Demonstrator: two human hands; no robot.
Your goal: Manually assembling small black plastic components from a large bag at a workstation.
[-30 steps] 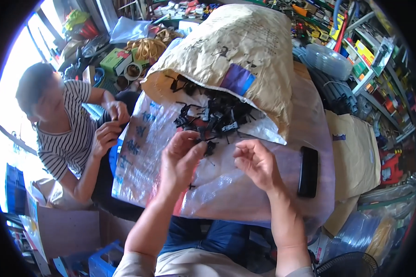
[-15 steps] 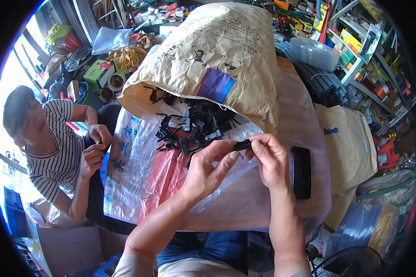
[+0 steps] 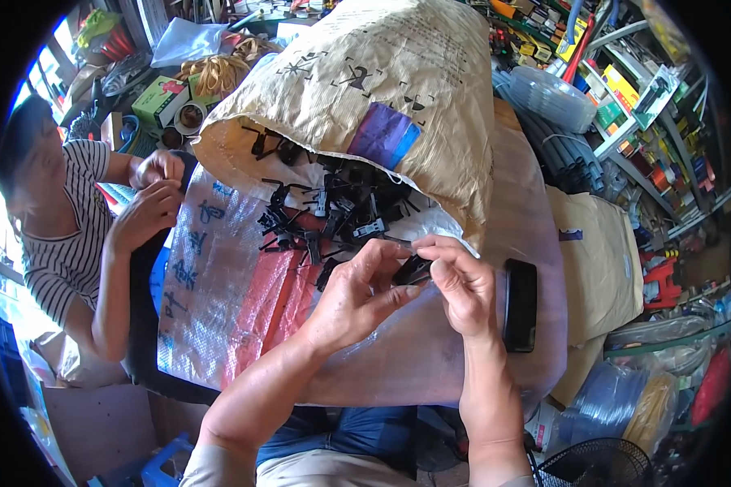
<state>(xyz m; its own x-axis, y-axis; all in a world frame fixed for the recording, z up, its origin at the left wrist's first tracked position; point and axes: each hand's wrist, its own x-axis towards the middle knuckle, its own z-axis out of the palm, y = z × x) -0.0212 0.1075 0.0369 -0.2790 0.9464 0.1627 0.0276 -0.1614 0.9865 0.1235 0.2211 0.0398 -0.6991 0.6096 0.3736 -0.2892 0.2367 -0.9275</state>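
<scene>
Over the near part of the covered table, a small black plastic part (image 3: 408,269) is held between my two hands. My left hand (image 3: 356,290) grips it from the left, fingers above and thumb below. From the right, my right hand (image 3: 465,290) closes on its other end with bent fingers and thumb; those fingers partly hide the piece. Just beyond lies a heap of similar black plastic parts (image 3: 333,213), a few with grey faces, spilling from the mouth of a large beige woven sack (image 3: 300,109).
A black phone (image 3: 520,305) lies right of my right hand on the plastic sheeting (image 3: 365,369). At the left sits another person (image 3: 65,219) in a striped shirt, hands together. A folded beige sack (image 3: 597,260) rests on the right, near crowded shelves (image 3: 625,105).
The view has shifted slightly. My right thumb and fingers have spread somewhat around the black part, which now sits lower and deeper in my left hand. The other person's hands have risen.
</scene>
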